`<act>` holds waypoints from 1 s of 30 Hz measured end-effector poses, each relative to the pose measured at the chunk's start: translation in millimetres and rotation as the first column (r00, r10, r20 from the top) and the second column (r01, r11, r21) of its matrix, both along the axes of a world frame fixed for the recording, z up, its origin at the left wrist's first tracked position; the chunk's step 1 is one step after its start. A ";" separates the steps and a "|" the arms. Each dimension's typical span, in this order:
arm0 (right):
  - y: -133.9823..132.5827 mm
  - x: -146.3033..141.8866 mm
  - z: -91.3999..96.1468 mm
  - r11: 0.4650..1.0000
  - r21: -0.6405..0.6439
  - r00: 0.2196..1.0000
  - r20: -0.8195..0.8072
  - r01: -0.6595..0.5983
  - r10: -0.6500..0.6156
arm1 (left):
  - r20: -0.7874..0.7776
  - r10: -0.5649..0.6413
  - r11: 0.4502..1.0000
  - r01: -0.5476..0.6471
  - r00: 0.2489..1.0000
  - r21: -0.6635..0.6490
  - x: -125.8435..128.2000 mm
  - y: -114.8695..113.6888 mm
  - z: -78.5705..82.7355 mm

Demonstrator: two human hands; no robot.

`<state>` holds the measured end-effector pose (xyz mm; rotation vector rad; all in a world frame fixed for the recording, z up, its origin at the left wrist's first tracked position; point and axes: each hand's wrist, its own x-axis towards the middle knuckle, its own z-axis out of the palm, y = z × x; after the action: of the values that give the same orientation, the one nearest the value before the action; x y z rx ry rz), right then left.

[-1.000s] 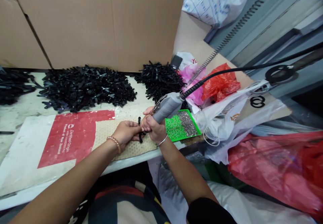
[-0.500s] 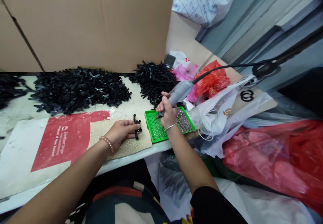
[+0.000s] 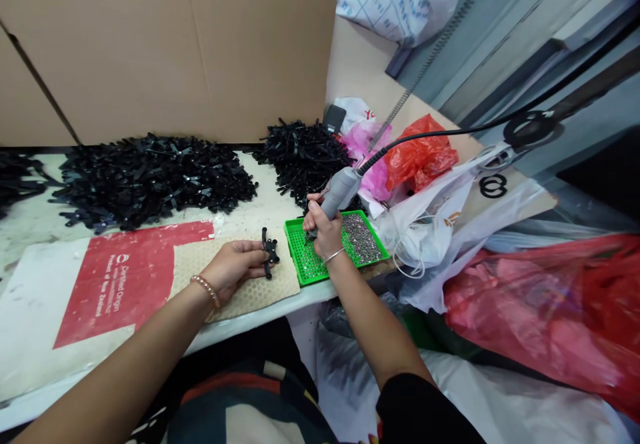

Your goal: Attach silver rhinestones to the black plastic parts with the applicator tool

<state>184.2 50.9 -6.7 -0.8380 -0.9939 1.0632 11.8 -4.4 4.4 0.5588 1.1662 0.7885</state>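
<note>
My left hand (image 3: 234, 267) pinches a small black plastic part with several arms (image 3: 271, 251) just above or on a honeycomb-patterned tan pad (image 3: 260, 291); its exact contact is hard to see. Wrapped around a grey electric screwdriver (image 3: 344, 187) is my right hand (image 3: 324, 229). The driver's lower end points down over the left half of a green perforated tray (image 3: 317, 279), and its tip is largely hidden by the hand. Small silvery screws (image 3: 361, 239) fill the tray's right side, with some scattered on the left.
Behind my hands lie a wide heap of black parts (image 3: 155, 177) and a smaller heap (image 3: 303, 157), against a cardboard wall (image 3: 260, 51). A black cable (image 3: 450, 132) and a coiled spring (image 3: 423, 74) run from the driver. Plastic bags (image 3: 420, 154) crowd the right.
The screwdriver has shifted slightly left and down over the tray, and its coiled spring now shows. The black part has turned a little in my left hand.
</note>
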 end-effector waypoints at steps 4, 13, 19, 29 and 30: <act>-0.1 0.6 -0.9 1.000 0.019 0.999 0.027 -0.019 0.019 | 0.000 0.004 1.000 -0.004 1.000 -0.004 0.6 -0.4 2.6; 0.0 1.0 -7.5 0.999 0.024 0.998 0.063 -0.024 0.022 | 0.009 0.018 1.000 -0.017 1.000 -0.012 1.7 -0.9 6.0; -7.2 -6.7 22.7 0.998 0.055 0.997 -0.080 0.027 -0.022 | 0.034 -0.011 1.000 0.011 0.999 -0.006 -0.9 -1.1 0.1; -22.8 -62.4 34.5 0.992 -0.016 0.975 -0.186 -0.125 0.120 | 0.049 0.000 1.000 -0.001 0.999 0.012 -1.4 -0.7 -0.7; -22.6 -64.4 32.4 0.991 -0.019 0.972 -0.198 -0.131 0.125 | 0.055 -0.007 1.000 0.006 0.998 0.019 -1.8 -0.8 -1.0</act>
<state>119.8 28.3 25.7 -0.6863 -0.8749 1.2502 10.0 -5.1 3.4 0.5534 1.1066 0.8056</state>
